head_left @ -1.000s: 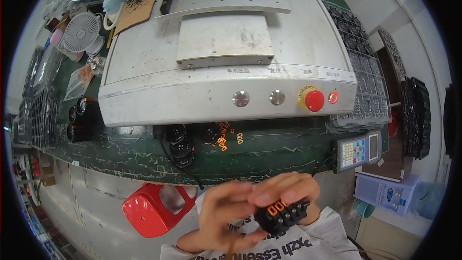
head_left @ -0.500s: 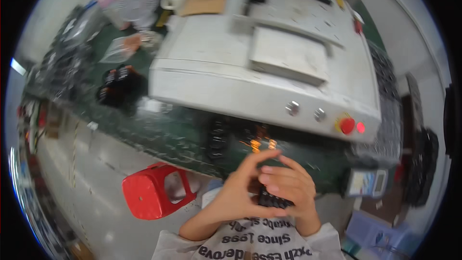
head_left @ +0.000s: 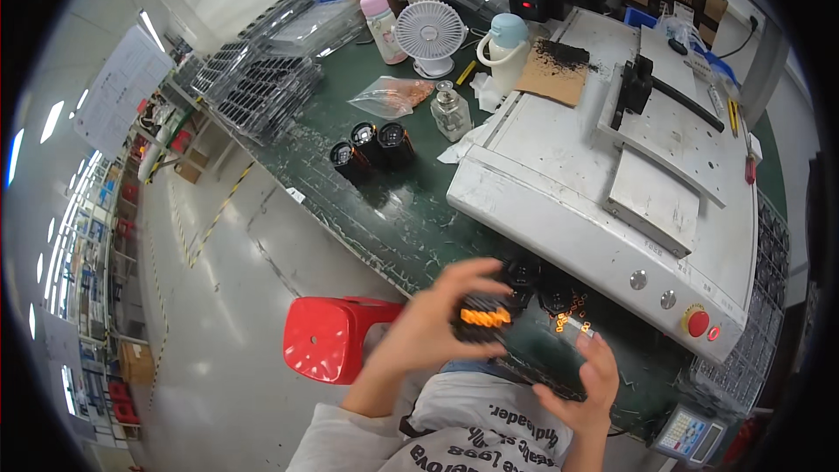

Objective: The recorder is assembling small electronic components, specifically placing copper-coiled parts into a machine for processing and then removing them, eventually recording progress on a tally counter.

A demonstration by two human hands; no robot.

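My left hand (head_left: 430, 319) is curled round a black ribbed cylinder-shaped part (head_left: 470, 308) with a band of orange pieces on its side, held up over the bench's front edge. To its right, my right hand (head_left: 592, 385) has thumb and fingers apart, and no object shows clearly between them. Just beyond its fingertips, small orange ring-like pieces (head_left: 572, 310) lie scattered on the green bench. Black round parts (head_left: 522, 274) stand behind the held part, partly hidden by it.
A pale metal machine (head_left: 559, 201) with a red stop button (head_left: 696, 323) fills the right side of the bench. Several black cylinders (head_left: 395, 143), a glass bottle (head_left: 451, 114) and a white fan (head_left: 430, 33) stand farther left. A red stool (head_left: 325, 341) is below, near a calculator (head_left: 690, 434).
My hands, together round a black part before, are now apart. The left one holds the part; the right has moved away to the right. The view has swung toward the left.
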